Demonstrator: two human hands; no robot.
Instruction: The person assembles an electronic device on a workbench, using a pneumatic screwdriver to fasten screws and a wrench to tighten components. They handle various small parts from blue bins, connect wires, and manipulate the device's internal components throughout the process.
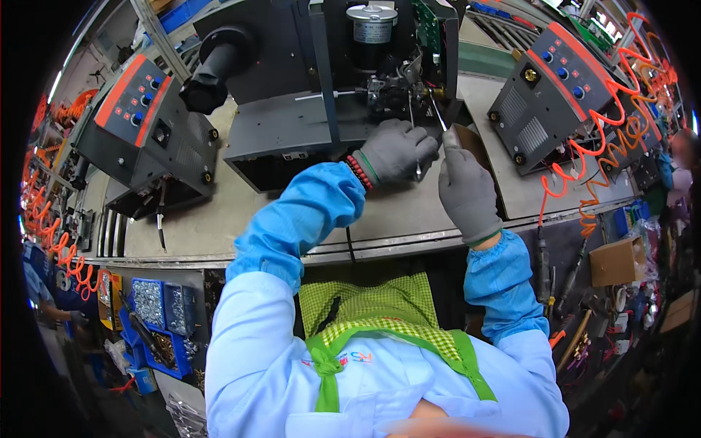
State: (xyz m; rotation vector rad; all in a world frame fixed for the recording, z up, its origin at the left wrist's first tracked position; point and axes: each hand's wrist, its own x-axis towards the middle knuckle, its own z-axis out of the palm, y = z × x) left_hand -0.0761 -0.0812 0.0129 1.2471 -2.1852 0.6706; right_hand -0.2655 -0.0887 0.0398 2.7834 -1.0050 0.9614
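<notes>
Gloves on, my left hand (398, 151) is clenched around a thin metal rod (418, 139), steadying it at the wire-feed mechanism (394, 84) of the open machine chassis (292, 131) on the desk (219, 219). My right hand (467, 191) pinches a slim tool (438, 115) beside it, guiding the tip in.

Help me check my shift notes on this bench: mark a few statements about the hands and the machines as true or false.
1. Both hands wear grey gloves. True: left hand, right hand.
2. The left wrist is bare. False: it wears a red bead bracelet.
3. The open machine chassis in front of the person is fully cased. False: its motor and green circuit board are exposed.
4. An orange coiled air hose hangs at the right. True.
5. The right hand rests on the red-panelled unit. False: it is at the chassis, beside the left hand.
</notes>
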